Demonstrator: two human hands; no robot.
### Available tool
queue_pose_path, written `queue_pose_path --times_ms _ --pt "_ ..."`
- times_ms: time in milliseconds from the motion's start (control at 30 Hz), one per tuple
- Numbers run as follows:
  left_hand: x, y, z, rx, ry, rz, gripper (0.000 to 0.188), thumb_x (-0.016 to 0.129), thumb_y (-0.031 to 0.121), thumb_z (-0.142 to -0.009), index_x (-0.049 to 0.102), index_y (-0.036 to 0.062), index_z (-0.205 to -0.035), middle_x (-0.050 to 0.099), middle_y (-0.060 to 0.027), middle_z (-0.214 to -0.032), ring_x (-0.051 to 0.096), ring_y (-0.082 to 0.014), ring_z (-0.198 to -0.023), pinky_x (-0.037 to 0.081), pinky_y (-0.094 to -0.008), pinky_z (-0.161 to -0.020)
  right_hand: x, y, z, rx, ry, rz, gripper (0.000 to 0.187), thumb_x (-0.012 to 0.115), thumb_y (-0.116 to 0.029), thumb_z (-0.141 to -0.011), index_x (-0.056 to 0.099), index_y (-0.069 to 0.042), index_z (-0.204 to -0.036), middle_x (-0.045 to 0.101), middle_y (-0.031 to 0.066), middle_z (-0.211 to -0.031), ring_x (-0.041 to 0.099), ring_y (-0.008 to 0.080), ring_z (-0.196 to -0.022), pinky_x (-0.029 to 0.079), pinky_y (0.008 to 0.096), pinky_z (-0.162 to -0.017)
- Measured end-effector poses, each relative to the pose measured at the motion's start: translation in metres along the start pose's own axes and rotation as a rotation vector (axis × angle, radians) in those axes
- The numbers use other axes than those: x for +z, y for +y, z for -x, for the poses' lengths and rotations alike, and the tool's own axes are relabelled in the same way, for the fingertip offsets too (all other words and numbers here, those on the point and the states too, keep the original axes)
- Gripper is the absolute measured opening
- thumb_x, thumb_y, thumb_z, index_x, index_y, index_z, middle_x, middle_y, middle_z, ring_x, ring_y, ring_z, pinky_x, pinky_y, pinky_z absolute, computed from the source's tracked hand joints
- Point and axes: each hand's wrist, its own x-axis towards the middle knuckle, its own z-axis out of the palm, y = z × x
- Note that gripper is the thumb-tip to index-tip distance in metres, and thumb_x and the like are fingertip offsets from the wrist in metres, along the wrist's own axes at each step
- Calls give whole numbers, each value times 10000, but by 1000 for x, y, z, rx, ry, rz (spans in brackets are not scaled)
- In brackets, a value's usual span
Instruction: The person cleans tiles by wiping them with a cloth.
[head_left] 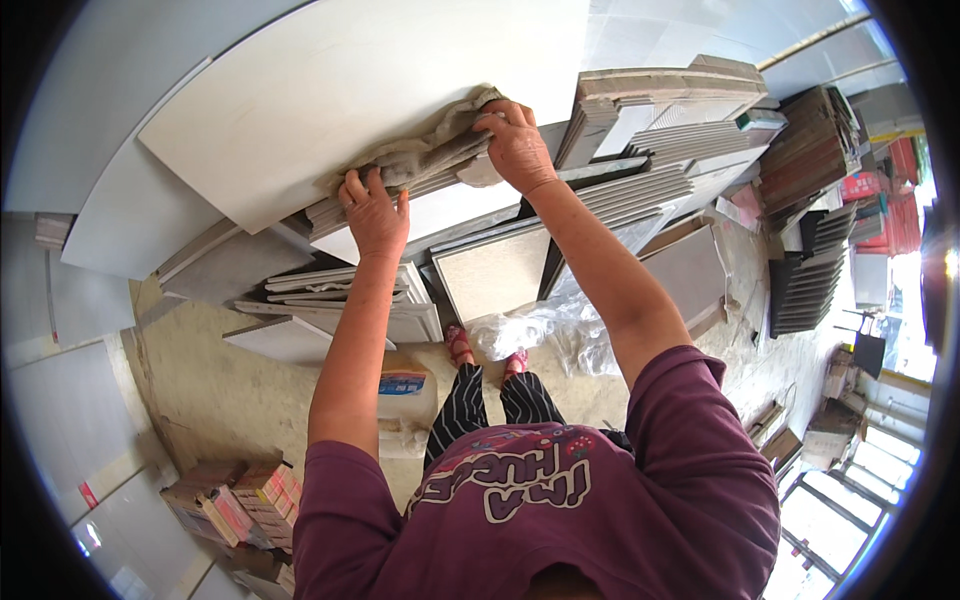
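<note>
A crumpled grey-green rag [430, 150] lies stretched along the lower edge of a large cream tile slab [330, 95]. At the rag's lower left end, my left hand [375, 215] grips it with the fingertips. My right hand [518, 148] is closed on its upper right end, the fingers curled over the cloth. Both arms reach forward. Just below the rag, more tiles [375, 228] stand on edge in leaning rows. A beige speckled tile [493, 275] faces me nearer the floor.
Stacked tiles [665, 95] lean at the far right of the slab. Clear plastic wrap [550, 335] lies on the floor by my feet, and a whitish plastic container [408, 400] stands to their left. Cartons [262, 500] sit at lower left. A dark rack [808, 275] stands at right.
</note>
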Motion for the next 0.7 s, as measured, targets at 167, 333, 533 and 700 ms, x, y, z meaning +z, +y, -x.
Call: queue_pose_path --times_ms 167,333,533,700 --pt "3 4 4 61 -30 -69 590 700 245 -787 429 -16 -1242 312 -269 -1303 352 -447 -1176 377 -484 -982 4 13 11 123 48 -84 344 503 93 -740 648 -142 -946 543 39 -1137 468 312 -1127 465 382 -943" --pt "3 2 5 71 -51 -126 604 681 268 -805 405 -20 -1259 298 -262 -1306 355 -444 -1160 374 -491 -976 5 14 15 170 35 -152 361 505 112 -741 655 -143 -947 540 40 -1146 469 299 -1126 454 360 -955" --pt "4 4 3 66 -121 -217 594 654 288 -822 406 -35 -1254 308 -271 -1294 354 -436 -1158 368 -496 -969 0 18 10 212 -25 -227 416 462 145 -760 669 -139 -983 544 68 -1142 495 292 -1104 451 355 -951" --pt "3 9 3 63 -140 -261 579 638 290 -826 411 -35 -1248 320 -271 -1286 363 -431 -1149 366 -490 -968 -6 24 7 197 -29 -328 419 414 150 -802 673 -107 -1008 548 109 -1147 557 284 -1066 465 345 -930"
